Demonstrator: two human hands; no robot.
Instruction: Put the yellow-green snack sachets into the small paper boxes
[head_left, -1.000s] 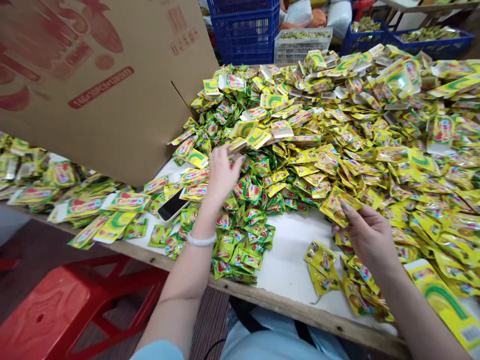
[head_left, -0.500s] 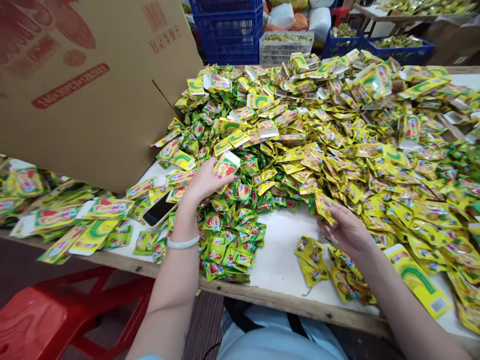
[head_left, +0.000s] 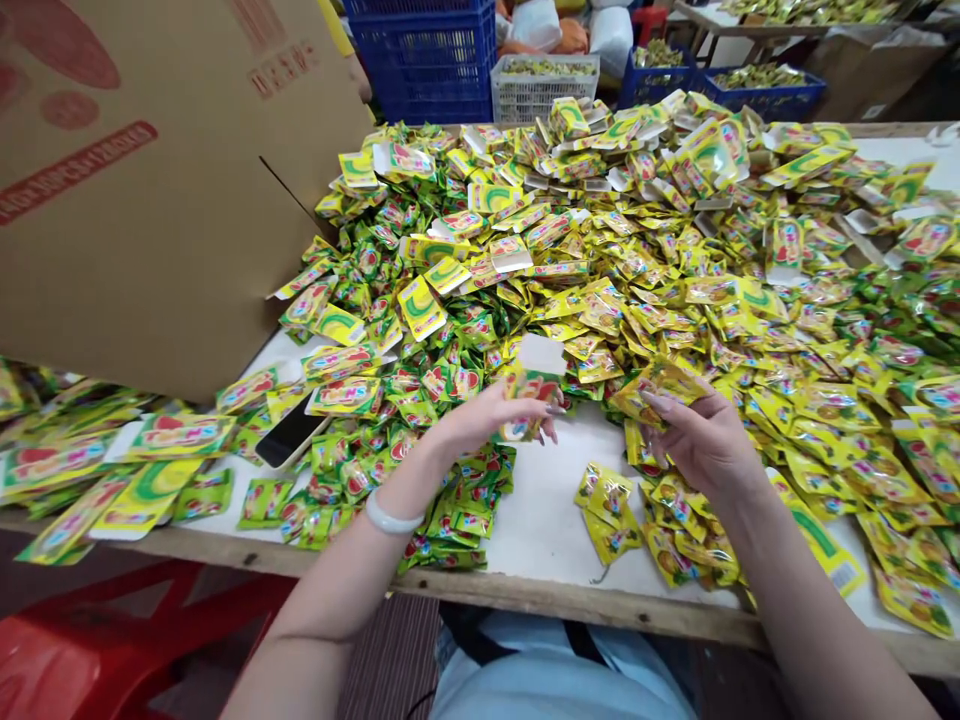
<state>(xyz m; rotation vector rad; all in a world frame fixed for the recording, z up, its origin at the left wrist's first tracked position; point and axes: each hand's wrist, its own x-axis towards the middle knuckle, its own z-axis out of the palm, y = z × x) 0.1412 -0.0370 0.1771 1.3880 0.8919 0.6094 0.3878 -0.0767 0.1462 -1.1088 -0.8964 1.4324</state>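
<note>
My left hand [head_left: 504,412] is closed around a small printed carton [head_left: 541,362] whose white flap stands up at the top; the hand is a little blurred. To its right, my right hand [head_left: 701,432] pinches yellow candy packets [head_left: 651,388] between thumb and fingers; how many I cannot tell. Below my hands, a few yellow packets [head_left: 609,510] lie on the white tabletop [head_left: 544,510]. Green watermelon packets [head_left: 450,510] are heaped beneath and left of my left forearm. A large mound of yellow packets [head_left: 637,270] spreads behind both hands.
A big cardboard box [head_left: 165,220] stands at the left. A phone [head_left: 292,432] lies among flat cartons [head_left: 184,437] near it. Blue crates [head_left: 424,60] and a white basket [head_left: 545,95] stand beyond the table. A red stool [head_left: 67,650] is at lower left.
My left hand has moved right with the carton, from over the green packets toward my right hand. My right hand still holds yellow packets. The view has shifted slightly right.
</note>
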